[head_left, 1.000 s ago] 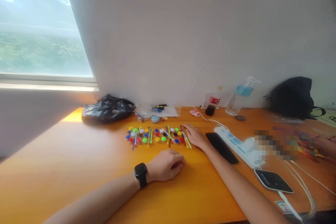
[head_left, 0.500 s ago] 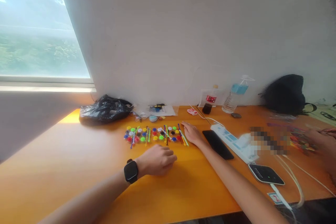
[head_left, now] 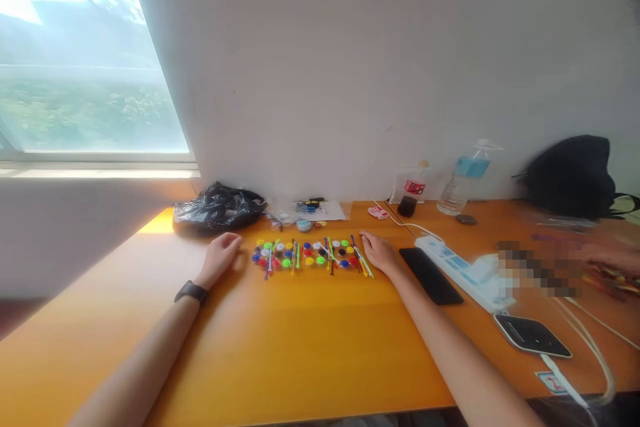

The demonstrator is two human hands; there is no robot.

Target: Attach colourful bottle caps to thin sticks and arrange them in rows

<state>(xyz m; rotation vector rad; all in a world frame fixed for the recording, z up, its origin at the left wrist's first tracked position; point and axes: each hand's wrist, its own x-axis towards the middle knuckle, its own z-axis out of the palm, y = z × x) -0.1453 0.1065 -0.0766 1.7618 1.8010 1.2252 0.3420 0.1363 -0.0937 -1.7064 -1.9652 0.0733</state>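
Note:
A row of small coloured round pieces (head_left: 310,255) and thin coloured arrow-tipped sticks (head_left: 296,259) lies on the orange tabletop. Just beyond its left end rests my left hand (head_left: 221,258), wearing a black watch (head_left: 191,291), fingers loosely bent and nothing visible in them. At the opposite end, my right hand (head_left: 379,253) rests beside several slanting sticks (head_left: 362,257), its fingers reaching forward and holding nothing I can see. Both palms face inward, so the undersides of the fingers are partly hidden.
A black plastic bag (head_left: 220,207) lies at back left. Right of my arm are a black phone (head_left: 430,275), a white power strip (head_left: 465,273) and a cabled device (head_left: 533,335). Bottles (head_left: 454,190) stand by the wall. Another person's blurred hand (head_left: 607,257) is at far right.
My left hand has moved left and away from me, from in front of the row to beside its left end. My right hand stays by the other end. The view has shifted slightly left.

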